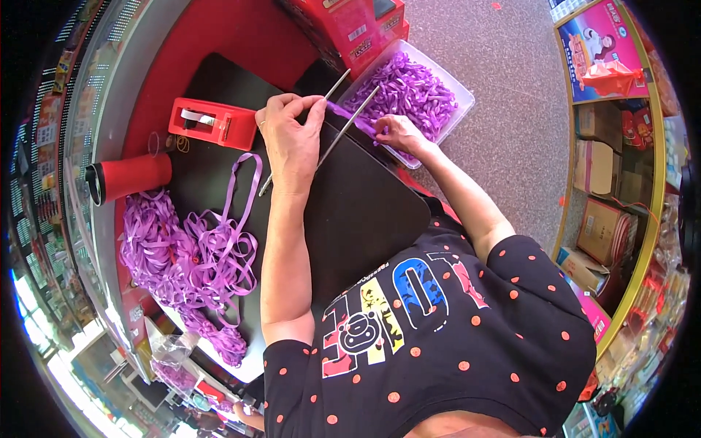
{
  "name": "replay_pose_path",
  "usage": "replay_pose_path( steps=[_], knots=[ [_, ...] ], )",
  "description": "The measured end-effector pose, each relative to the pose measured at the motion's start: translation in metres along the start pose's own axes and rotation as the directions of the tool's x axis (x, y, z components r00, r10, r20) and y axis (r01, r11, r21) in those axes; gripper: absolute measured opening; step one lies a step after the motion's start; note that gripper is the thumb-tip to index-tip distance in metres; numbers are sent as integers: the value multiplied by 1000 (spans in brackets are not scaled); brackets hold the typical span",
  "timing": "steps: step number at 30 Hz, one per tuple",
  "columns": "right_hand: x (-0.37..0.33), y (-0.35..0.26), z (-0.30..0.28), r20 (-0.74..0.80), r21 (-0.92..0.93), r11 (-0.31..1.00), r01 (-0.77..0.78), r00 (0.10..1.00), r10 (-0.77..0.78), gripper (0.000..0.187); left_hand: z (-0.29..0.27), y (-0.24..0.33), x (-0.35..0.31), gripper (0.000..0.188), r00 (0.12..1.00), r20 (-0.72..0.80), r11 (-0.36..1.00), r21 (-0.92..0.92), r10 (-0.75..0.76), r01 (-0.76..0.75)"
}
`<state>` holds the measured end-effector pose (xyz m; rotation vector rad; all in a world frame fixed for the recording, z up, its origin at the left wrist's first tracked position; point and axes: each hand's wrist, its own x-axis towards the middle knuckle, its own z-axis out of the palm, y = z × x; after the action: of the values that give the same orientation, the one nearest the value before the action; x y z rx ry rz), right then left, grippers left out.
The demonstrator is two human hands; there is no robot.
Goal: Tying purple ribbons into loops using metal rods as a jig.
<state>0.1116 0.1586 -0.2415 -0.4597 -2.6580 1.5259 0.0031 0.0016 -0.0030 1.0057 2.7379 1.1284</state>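
Observation:
A short stretch of purple ribbon (342, 112) runs between my two hands. My left hand (292, 139) pinches one end of it between thumb and fingertips, above a black table (350, 212). My right hand (401, 136) is closed on the ribbon's other part at the rim of a white plastic bin (467, 109). The bin holds many folded purple ribbon pieces (412, 84). Two thin metal rods (349, 131) slant past my left hand, which hides part of them. A long loose heap of purple ribbon (182, 248) lies on the table's left side.
A red tape dispenser (232, 125) and a red cup (135, 177) with a dark rim stand left of my left hand. Yellow rubber bands (181, 144) lie between them. Red cartons (350, 29) rise behind the bin. Shelves with boxes (595, 168) line the right.

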Motion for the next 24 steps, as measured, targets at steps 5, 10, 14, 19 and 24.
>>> replay_pose_path(
  steps=[5,10,14,19,24],
  knots=[
    [-12,34,14,-11,34,986,-162,987,163,24,0,0,0,14,1000,5,1000,-14,-1,1],
    [-22,56,13,17,188,957,-222,975,222,24,1,3,0,14,1000,9,1000,-11,1,-1],
    [-35,41,2,193,361,881,-307,948,251,18,-1,1,-1,15,1000,5,1000,-6,-13,13],
    [-63,38,-8,222,585,765,-269,960,168,28,-2,3,0,16,999,25,999,-13,-44,44],
    [-81,29,-13,107,749,655,-97,994,24,32,0,-2,2,17,999,31,999,-34,-36,37]
  ],
)
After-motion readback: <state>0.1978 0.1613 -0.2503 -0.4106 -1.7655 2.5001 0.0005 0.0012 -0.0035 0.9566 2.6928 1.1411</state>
